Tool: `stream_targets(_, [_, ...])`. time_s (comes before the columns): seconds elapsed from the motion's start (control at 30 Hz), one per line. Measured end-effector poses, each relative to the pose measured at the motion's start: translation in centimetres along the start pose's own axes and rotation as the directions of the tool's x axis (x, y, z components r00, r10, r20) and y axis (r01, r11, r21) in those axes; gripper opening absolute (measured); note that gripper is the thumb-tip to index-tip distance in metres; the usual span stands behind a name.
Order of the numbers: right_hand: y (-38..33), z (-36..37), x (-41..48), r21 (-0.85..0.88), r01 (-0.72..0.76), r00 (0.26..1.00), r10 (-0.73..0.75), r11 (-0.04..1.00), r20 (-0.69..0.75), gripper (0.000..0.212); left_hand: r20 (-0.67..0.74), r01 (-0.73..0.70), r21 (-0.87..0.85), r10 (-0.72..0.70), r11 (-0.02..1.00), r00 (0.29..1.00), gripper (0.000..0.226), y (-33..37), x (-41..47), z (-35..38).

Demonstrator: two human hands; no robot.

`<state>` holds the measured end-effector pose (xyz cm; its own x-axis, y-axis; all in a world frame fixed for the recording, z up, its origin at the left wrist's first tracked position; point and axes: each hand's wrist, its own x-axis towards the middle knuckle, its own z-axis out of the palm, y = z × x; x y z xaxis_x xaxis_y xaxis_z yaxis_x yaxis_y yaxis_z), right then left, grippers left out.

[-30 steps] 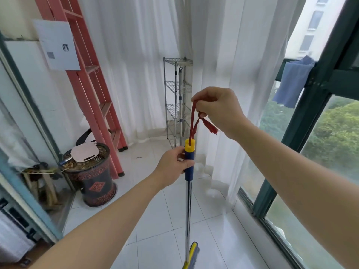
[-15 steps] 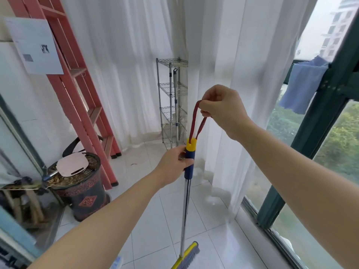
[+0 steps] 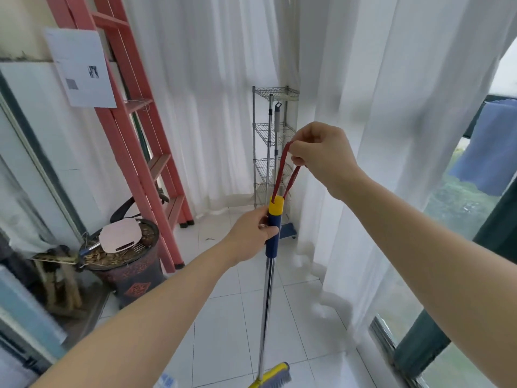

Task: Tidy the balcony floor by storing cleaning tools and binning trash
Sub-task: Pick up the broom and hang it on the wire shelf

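Landmark: wire rack (image 3: pixel 275 93), 4 tiers, stood in the far corner against the white curtain (image 3: pixel 391 135).
Broom (image 3: pixel 266 298): upright in front of the rack, nearer the camera; chrome shaft, blue grip w/ yellow cap at top.
Broom head (image 3: pixel 272 378): yellow/blue, low at frame bottom, well in front of the rack; contact w/ the floor (image 3: pixel 223 317) couldn't be told.
Red loop (image 3: pixel 281 172): ran up from the yellow cap, overlapping the rack's lower shelves in view.
L hand (image 3: pixel 251 233): fingers wrapped round the blue grip just under the cap, left of the rack base in view.
R hand (image 3: pixel 321 155): curled, thumb and fingers pinched the loop's top, just right of the rack's mid shelves in view.
Tool poles (image 3: pixel 276 130): 2 grey handles stood upright at the rack's front.
Ladder (image 3: pixel 134 135): red, leaned on the wall left of the rack.
Pot (image 3: pixel 131 275): dark w/ red pattern, left of the rack, by the ladder feet; pink flat item (image 3: pixel 120 236) lay on top.
Paper (image 3: pixel 81 68): white sheet on the wall, far left of the rack.
Blue cloth (image 3: pixel 489 152): hung at the window, far right of the rack.
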<state>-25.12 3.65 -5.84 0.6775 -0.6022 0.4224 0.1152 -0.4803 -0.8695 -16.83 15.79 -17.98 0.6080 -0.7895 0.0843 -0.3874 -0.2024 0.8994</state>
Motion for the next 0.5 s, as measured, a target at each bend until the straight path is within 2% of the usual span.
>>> stream_targets(0.37, [2.6,3.3,6.8,-0.048,0.042,0.999,-0.043,0.998,-0.016,0.012,0.015,0.004,-0.036,-0.004,0.999,1.000,0.021,-2.3,7.8,-2.5])
stream_targets(0.5, [2.9,5.1,9.6,-0.045,0.054,0.998,-0.056,0.998,-0.030,0.018,0.039,-0.024,-0.020,0.025,0.999,0.999,0.021,-3.3,11.4,-4.2])
